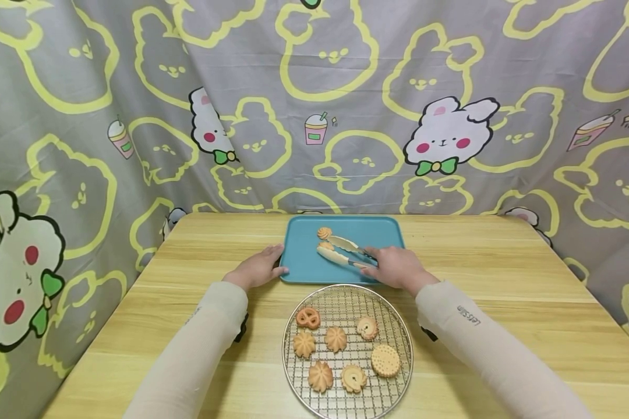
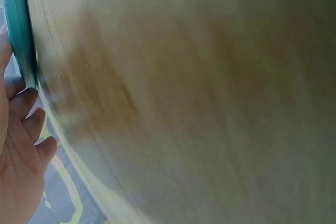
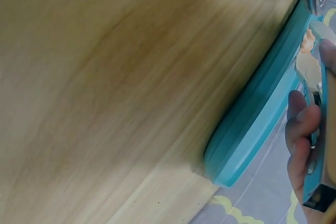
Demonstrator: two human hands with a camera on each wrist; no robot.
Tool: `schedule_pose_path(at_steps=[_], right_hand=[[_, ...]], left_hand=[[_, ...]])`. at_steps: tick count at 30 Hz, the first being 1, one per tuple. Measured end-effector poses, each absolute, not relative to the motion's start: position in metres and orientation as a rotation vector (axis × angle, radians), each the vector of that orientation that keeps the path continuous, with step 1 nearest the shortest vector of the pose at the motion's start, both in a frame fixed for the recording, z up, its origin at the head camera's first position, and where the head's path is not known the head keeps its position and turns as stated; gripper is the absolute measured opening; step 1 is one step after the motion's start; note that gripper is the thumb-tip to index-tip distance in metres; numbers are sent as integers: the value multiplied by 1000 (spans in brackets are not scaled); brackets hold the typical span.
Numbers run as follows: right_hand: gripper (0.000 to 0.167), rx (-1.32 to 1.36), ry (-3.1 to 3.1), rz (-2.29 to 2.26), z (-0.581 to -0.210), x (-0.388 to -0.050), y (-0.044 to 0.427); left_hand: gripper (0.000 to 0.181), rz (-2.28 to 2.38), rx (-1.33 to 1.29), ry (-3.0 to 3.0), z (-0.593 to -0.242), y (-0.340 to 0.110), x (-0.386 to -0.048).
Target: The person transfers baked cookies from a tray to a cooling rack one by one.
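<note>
My right hand (image 1: 395, 266) holds a pair of tongs (image 1: 340, 250) over the teal tray (image 1: 299, 265). The spread cream-coloured tips of the tongs lie around a cookie (image 1: 325, 246), which is partly hidden by them. A swirl cookie (image 1: 324, 233) lies on the tray just beyond. At the tray's left edge rests my left hand (image 1: 258, 266), its fingers fairly straight and touching the rim. In the left wrist view, the fingers of the left hand (image 2: 23, 140) are beside the tray's rim (image 2: 20, 24). The right wrist view shows fingers curled around the tongs (image 3: 328, 124).
Nearer the body, a round wire rack (image 1: 346, 302) bears several cookies, among them a pretzel-shaped one (image 1: 308, 318) and a round dotted one (image 1: 385, 361). All stands on a wooden table (image 1: 482, 262). A patterned curtain (image 1: 272, 70) hangs behind and at the sides.
</note>
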State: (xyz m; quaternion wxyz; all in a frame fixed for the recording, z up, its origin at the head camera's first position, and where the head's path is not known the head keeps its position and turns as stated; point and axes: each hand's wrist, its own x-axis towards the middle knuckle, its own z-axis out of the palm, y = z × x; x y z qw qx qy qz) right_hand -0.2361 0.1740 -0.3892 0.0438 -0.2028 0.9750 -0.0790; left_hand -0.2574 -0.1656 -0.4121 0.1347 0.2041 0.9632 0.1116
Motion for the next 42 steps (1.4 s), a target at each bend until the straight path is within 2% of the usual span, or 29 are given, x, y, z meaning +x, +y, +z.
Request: schedule_pose_path(at_steps=[23, 42], right_hand=[[66, -655, 3003, -302, -390, -231, 185], [63, -819, 3109, -312, -393, -215, 212]], left_hand=[[74, 328, 599, 2799, -415, -166, -258], [73, 340, 596, 2798, -414, -166, -257]])
